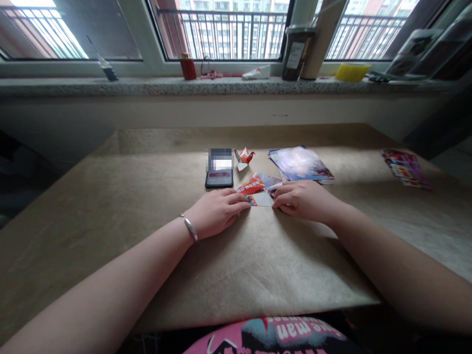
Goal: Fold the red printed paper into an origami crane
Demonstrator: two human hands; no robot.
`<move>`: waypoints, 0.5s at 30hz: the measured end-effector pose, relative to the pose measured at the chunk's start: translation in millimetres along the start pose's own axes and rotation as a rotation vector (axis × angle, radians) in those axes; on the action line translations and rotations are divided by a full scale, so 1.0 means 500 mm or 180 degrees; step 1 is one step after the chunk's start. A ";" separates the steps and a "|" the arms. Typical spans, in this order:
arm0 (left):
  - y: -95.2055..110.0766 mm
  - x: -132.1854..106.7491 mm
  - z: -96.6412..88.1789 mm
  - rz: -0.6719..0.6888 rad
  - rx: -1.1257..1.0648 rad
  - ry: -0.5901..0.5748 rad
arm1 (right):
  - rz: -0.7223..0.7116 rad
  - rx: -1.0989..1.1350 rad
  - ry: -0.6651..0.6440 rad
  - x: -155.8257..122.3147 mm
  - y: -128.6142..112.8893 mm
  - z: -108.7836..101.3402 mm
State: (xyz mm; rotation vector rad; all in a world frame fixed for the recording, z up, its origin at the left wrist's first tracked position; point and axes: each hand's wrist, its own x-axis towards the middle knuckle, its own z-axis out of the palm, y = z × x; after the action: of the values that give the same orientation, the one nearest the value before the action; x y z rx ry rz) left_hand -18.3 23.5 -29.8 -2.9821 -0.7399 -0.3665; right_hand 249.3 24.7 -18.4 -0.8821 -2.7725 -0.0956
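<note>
A folded sheet of printed paper (262, 198), orange, white and blue, lies flat on the table between my hands. At its left corner my left hand (217, 209), with a silver bangle at the wrist, is closed, the fingers together on the paper. My right hand (304, 200) has its fingers curled and closed on the right corner; the thumb is partly hidden. Just beyond the paper stands a small red and white folded paper crane (245, 158). A phone (220, 178) lies beside the crane, its screen partly blurred out.
A stack of printed sheets (302, 163) lies beyond my right hand. More colourful printed papers (405, 169) are at the table's far right. On the stone windowsill (147, 88) behind the table (236, 275) stand a red container (188, 68), a dark-lidded jar (296, 53) and a yellow object (352, 72).
</note>
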 end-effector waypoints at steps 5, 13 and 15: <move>-0.001 -0.001 0.000 0.0019 -0.0044 0.0010 | 0.0043 0.0079 -0.0053 -0.003 0.002 -0.005; -0.004 -0.004 0.005 -0.0002 -0.0075 0.0023 | 0.0120 0.0126 -0.0092 -0.011 0.009 -0.008; -0.004 -0.004 0.006 -0.0003 -0.0090 0.0026 | 0.0131 0.0182 -0.0085 -0.012 0.008 -0.010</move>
State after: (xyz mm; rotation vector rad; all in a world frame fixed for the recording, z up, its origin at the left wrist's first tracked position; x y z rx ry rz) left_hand -20.2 24.7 -32.9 -3.0049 -0.7417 -0.3923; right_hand 257.4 23.9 -15.2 -0.9318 -2.7652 0.0024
